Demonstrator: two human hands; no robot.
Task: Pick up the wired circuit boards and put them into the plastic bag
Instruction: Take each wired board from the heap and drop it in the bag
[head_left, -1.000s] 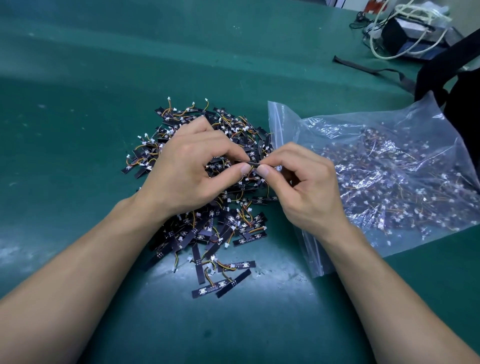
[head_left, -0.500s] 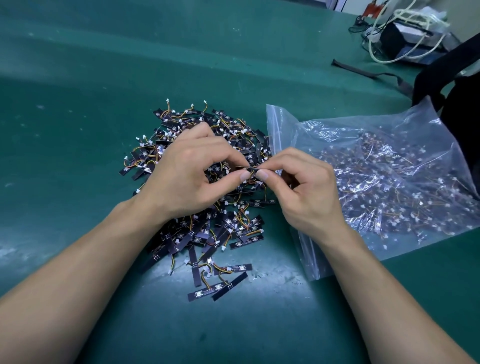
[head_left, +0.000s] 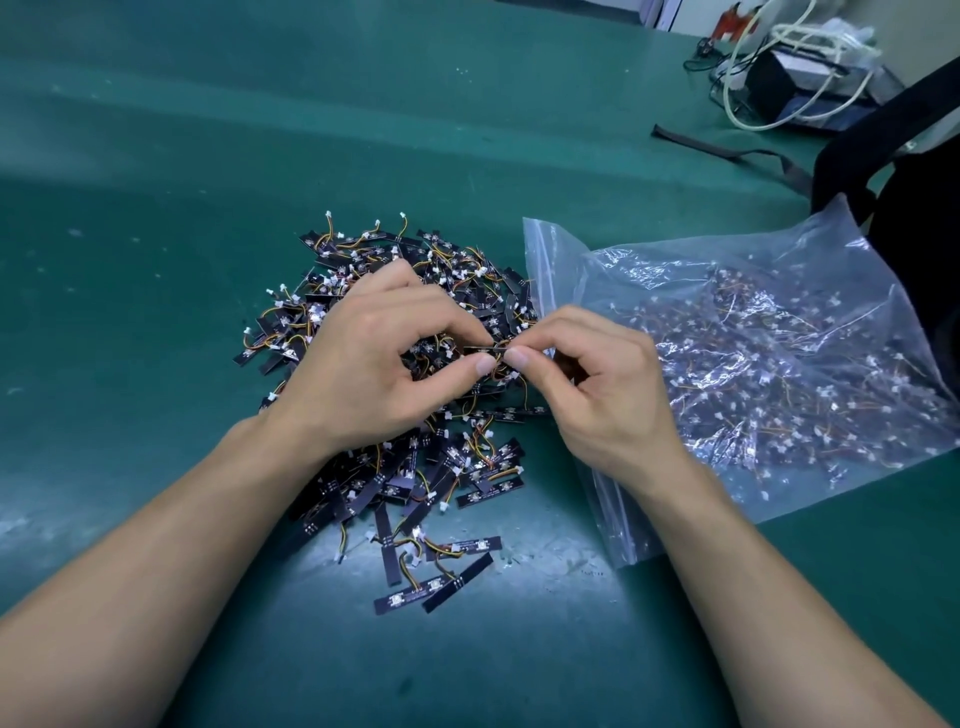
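Two hands (head_left: 363, 374) (head_left: 608, 400) unmoved, pinching one board (head_left: 485, 348)

Black wired circuit boards (head_left: 395, 467) lie heaped on the green surface (head_left: 156, 260) — just beside them, a clear plastic bag (head_left: 779, 364) lies flat, already holding many.

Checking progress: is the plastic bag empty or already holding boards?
Partly full: many wired boards show through the plastic bag.
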